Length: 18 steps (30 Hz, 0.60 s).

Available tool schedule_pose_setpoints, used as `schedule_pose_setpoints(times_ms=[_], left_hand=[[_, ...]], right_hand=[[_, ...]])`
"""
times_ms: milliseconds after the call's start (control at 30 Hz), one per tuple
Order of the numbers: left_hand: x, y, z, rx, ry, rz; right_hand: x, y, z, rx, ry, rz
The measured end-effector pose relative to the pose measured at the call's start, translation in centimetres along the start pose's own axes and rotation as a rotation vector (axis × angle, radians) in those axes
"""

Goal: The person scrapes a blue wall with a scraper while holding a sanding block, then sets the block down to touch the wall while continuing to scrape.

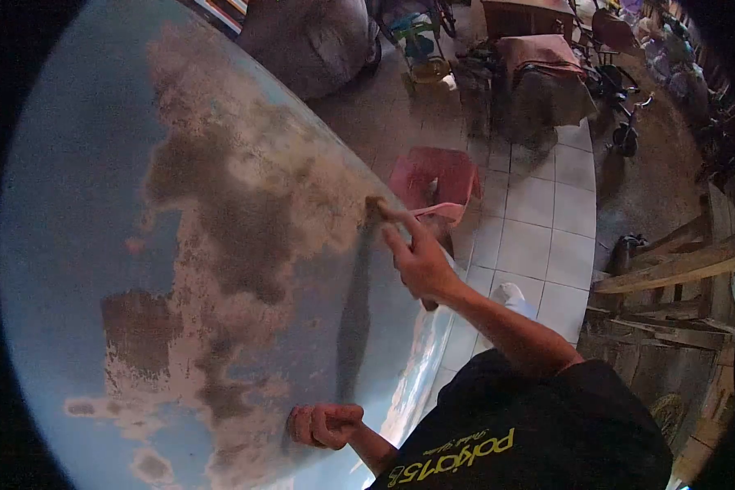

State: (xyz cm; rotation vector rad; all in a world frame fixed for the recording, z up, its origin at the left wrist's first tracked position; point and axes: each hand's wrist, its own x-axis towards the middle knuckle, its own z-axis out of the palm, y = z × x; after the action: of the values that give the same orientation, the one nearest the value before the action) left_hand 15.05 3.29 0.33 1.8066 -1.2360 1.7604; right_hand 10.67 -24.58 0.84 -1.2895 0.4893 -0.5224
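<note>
A large light-blue painted surface [327, 286] fills the left side, with worn brown and grey patches [245, 220] across its middle. My right hand [420, 257] is closed around a brown tool at the surface's right edge. One end of the tool [375, 206] shows past my fingers against a bare patch, and its brownish other end pokes out below my palm. I cannot make out its kind. Lower down, my left hand [327, 425] is curled into a fist against the surface. Whatever its fingers hold, if anything, is hidden.
A red plastic chair or stool [434, 175] stands just beyond the surface's edge. White floor tiles [535, 233] run alongside. Wooden planks [670, 273] lie at the right. Farther back are a covered bulky object [314, 45], a cloth-draped item [543, 61] and a small bicycle [625, 122].
</note>
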Motion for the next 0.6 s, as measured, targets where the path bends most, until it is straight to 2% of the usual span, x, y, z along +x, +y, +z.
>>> schedule_pose_setpoints(times_ms=[133, 167, 233, 367, 433, 467, 533, 600], left_hand=[[-0.2, 0.1, -0.2, 0.019, -0.004, -0.025], [0.1, 0.0, 0.2, 0.016, -0.001, -0.021], [0.4, 0.2, 1.1, 0.023, 0.019, -0.012], [0.2, 0.3, -0.4, 0.049, -0.023, 0.008], [0.2, 0.3, 0.2, 0.041, 0.005, -0.057], [0.1, 0.0, 0.5, 0.038, 0.015, -0.055], [-0.5, -0.4, 0.3, 0.018, 0.028, 0.004], [-0.1, 0.0, 0.2, 0.045, -0.006, -0.016]], right_hand=[[-0.3, -2.7, -0.9, -0.024, -0.061, 0.235], [-0.2, -1.2, -0.5, -0.021, -0.057, 0.232], [0.4, 3.3, 0.5, -0.088, 0.048, -0.254], [0.5, 0.7, -0.3, -0.045, 0.107, -0.106], [0.1, -0.9, -0.9, 0.114, 0.003, 0.107], [0.2, -0.3, -0.6, 0.115, 0.008, 0.097], [-0.1, 1.5, 0.2, 0.038, 0.017, -0.068], [0.6, -0.3, -0.7, 0.042, 0.025, 0.006]])
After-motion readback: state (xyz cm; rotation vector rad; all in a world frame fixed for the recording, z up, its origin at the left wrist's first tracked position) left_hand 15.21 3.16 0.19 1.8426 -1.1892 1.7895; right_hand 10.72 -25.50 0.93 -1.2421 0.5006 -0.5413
